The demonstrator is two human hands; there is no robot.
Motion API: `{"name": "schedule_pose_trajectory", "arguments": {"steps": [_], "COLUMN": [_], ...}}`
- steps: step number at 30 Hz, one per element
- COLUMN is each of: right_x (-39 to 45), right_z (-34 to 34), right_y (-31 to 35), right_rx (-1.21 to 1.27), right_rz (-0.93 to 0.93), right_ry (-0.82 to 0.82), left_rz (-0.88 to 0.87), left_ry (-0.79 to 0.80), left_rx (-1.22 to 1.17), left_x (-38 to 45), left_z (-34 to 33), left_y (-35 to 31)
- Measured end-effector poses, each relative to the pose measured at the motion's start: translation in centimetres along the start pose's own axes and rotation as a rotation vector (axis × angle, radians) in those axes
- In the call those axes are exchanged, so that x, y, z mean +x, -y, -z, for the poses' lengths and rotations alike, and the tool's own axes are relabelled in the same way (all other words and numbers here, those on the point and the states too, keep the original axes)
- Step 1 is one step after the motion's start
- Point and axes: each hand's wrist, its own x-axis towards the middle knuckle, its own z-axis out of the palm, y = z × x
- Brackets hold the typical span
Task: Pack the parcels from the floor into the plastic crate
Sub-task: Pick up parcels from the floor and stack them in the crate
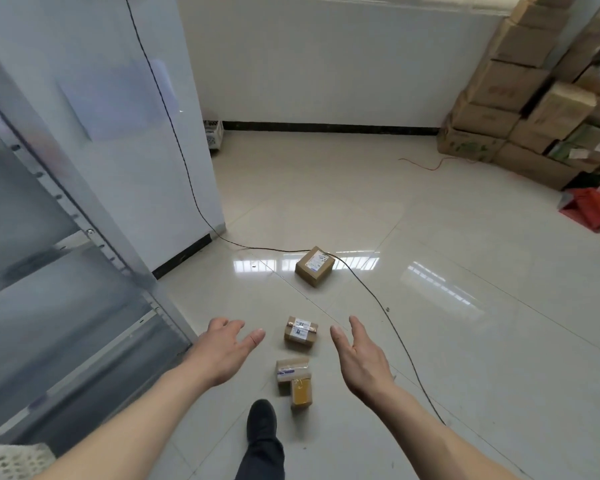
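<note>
Several small cardboard parcels lie on the glossy tiled floor. The farthest parcel [315, 266] lies by a black cable. A labelled parcel [300, 332] sits between my two outstretched hands. Closer to my foot lie a taped parcel [290, 373] and a yellow-topped parcel [301, 394], touching each other. My left hand [227, 348] is open, left of the labelled parcel and apart from it. On the parcel's right side my right hand [359, 355] is open too, holding nothing. A white slotted crate [213, 132] peeks from behind the white wall corner at the back.
A black cable [371, 292] runs down the wall and across the floor past the parcels. Stacked cardboard boxes [520, 84] fill the back right corner, with a red object [591, 211] beside them. A glass door [49, 271] stands at left. My black shoe [262, 422] is below the parcels.
</note>
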Motion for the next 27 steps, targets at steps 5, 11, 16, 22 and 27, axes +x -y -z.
{"name": "schedule_pose_trajectory", "arguments": {"steps": [5,11,16,22,27], "right_x": [7.2,15.2,21.8,30.8,38.3], "right_z": [0.3,-1.6,-4.4,-10.0,-17.3], "right_y": [0.3,-0.4,-3.0,-10.2,-18.6], "right_rx": [0.003,0.025,0.003,-0.061,-0.127], "right_rz": [-0.095,-0.171,-0.200,-0.235,-0.271], "right_ry": [0.008,0.051,0.125,0.240,0.331], "left_rz": [0.015,0.037,0.089,0.187,0.288], "left_ry": [0.088,0.192,0.241,0.295,0.315], "left_rx": [0.032,0.074,0.050,-0.007,-0.115], "left_x": [7.8,16.1,22.3,30.2,37.1], "left_z": [0.0,-1.7,-5.7,-14.2,-23.5], "left_y": [-2.2,-3.0,-2.6,0.1,5.1]}}
